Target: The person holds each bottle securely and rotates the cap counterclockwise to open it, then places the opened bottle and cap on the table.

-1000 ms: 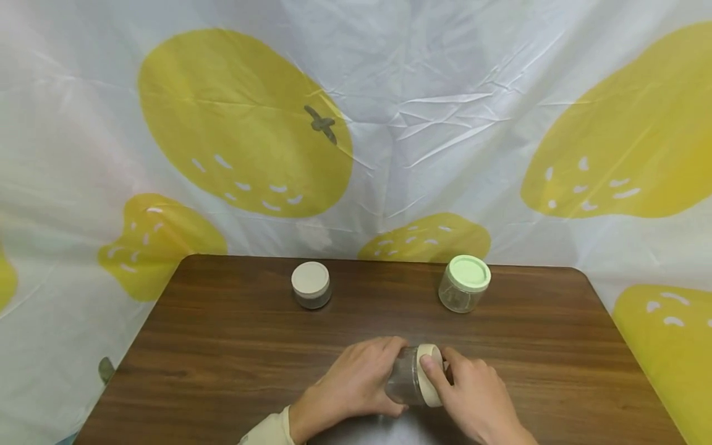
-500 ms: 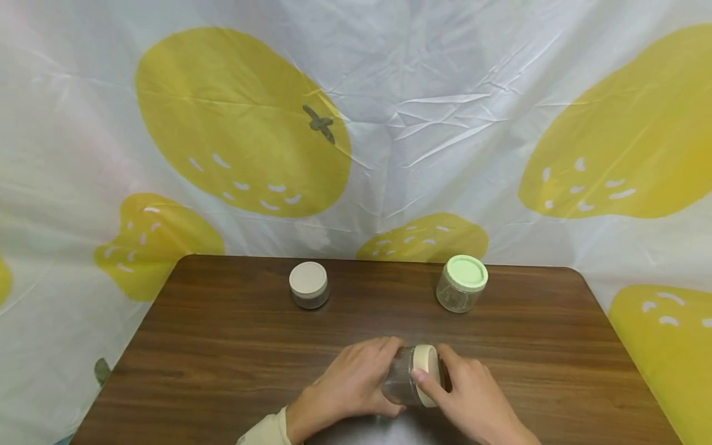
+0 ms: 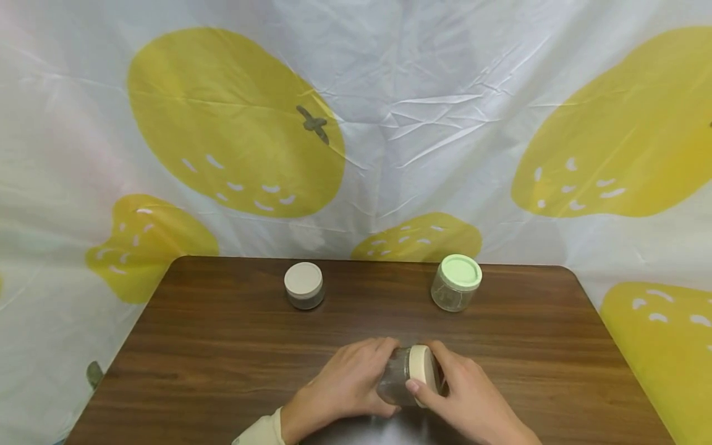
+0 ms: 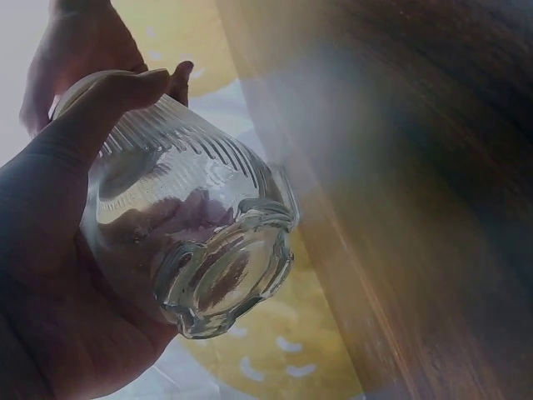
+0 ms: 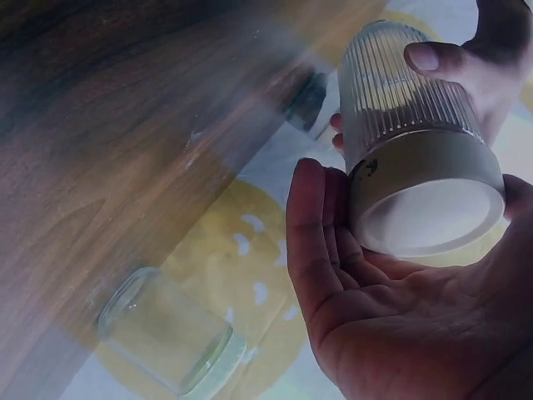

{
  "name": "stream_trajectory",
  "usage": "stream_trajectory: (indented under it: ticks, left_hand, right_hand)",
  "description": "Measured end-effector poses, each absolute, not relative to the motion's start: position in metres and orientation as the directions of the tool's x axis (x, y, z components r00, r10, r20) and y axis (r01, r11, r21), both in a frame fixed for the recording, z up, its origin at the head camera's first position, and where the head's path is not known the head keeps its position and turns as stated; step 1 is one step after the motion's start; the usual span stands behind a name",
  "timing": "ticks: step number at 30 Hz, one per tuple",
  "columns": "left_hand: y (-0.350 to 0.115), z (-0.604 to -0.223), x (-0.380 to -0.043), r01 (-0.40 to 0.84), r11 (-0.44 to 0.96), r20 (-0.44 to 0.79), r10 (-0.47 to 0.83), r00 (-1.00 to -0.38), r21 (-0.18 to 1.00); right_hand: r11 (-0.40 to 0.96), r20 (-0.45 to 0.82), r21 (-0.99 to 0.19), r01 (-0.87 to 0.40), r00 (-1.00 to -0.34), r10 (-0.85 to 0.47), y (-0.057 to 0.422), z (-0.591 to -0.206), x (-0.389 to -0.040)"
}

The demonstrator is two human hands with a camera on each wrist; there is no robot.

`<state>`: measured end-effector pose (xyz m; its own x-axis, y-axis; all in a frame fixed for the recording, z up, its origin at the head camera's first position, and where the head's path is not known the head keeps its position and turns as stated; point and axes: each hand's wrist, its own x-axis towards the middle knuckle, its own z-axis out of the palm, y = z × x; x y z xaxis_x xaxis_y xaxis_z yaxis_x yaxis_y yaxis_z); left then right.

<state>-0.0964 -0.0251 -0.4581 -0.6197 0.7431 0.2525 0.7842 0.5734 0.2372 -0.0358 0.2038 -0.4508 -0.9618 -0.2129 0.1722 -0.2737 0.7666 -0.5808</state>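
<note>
A ribbed clear glass jar (image 3: 395, 378) is tipped on its side above the front middle of the table, its cream lid (image 3: 418, 366) facing right. My left hand (image 3: 351, 380) grips the glass body, thumb on the near side and fingers on the far side. With thumb and fingers at the rim, my right hand (image 3: 471, 390) holds the lid, which sits on the jar's mouth. The left wrist view shows the jar's thick scalloped glass base (image 4: 226, 279). In the right wrist view the lid's flat top (image 5: 433, 217) faces the right palm.
Toward the back of the brown wooden table (image 3: 222, 346) stand two lidded jars: a short one with a white lid (image 3: 303, 279) at left, and a taller one with a pale green lid (image 3: 460, 272) at right. A lemon-patterned cloth (image 3: 389, 154) hangs behind.
My right hand has turned around the lid: its thumb has moved down the near side and its fingers over the far edge. The left hand keeps its grip. The head view has shifted slightly.
</note>
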Motion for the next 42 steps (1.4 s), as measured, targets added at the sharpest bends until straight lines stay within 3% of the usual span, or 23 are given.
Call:
stream_trajectory:
  ticks: [11, 22, 33, 42]
  left_hand:
    - [-0.0287, -0.4579, -0.0970, 0.780, 0.578, 0.262, 0.735, -0.626, 0.242]
    - [-0.0305, -0.4580, -0.0972, 0.769, 0.584, 0.267, 0.722, -0.638, 0.259]
    - [-0.0308, -0.4561, -0.0971, 0.755, 0.589, 0.250, 0.715, -0.653, 0.288]
    - [-0.0313, -0.4572, -0.0967, 0.761, 0.582, 0.262, 0.716, -0.647, 0.286]
  right_hand:
    - [0.782, 0.242, -0.492, -0.383, -0.923, -0.300, 0.2100, -0.4514, -0.0338]
    - [0.727, 0.293, -0.507, -0.463, -0.886, -0.360, 0.2121, -0.4507, -0.0341]
    - [0.723, 0.287, -0.506, -0.470, -0.882, -0.373, 0.2134, -0.4502, -0.0336]
    - [0.745, 0.325, -0.520, -0.418, -0.903, -0.281, 0.2111, -0.4524, -0.0361]
